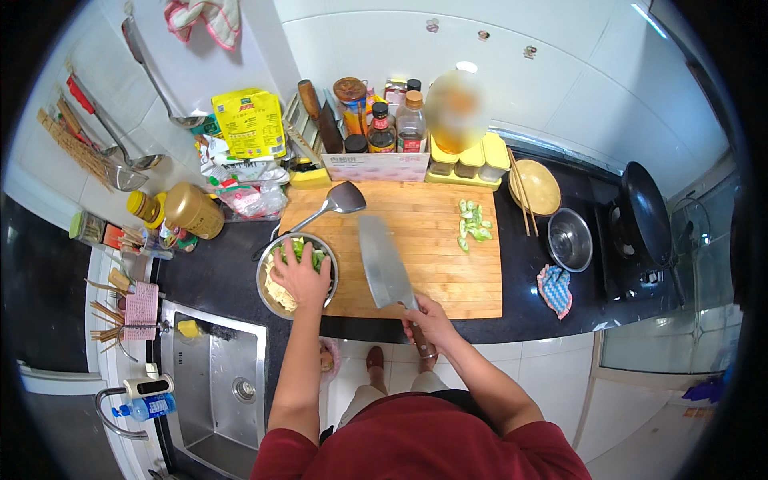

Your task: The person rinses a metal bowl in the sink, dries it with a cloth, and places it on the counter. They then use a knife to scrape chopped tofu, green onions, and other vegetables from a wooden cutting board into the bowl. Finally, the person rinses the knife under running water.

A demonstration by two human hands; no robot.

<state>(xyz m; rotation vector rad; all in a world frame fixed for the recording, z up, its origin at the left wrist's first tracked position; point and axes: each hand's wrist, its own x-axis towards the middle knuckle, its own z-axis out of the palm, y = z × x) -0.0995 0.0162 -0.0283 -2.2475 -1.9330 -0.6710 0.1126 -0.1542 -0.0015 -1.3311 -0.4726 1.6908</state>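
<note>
My left hand (pixel 302 277) rests with fingers spread over a metal bowl (pixel 334 272) at the left edge of the wooden cutting board (pixel 456 280). Green pieces (pixel 319 258) and pale pieces (pixel 280 296) show in the bowl around the fingers; what lies under the palm is hidden. My right hand (pixel 430 322) is closed round the brown handle of a cleaver (pixel 382 260). Its broad blade points away from me over the board. Sliced green vegetable pieces (pixel 475 222) lie at the board's far right. A spatula (pixel 346 198) lies behind the bowl.
Bottles and jars stand in a box (pixel 376 168) behind the board, beside seasoning containers (pixel 468 166). To the right are a yellow bowl (pixel 538 186) with chopsticks (pixel 522 196), a steel bowl (pixel 570 240), a cloth (pixel 554 291) and a wok (pixel 644 214). A sink (pixel 232 352) is at left.
</note>
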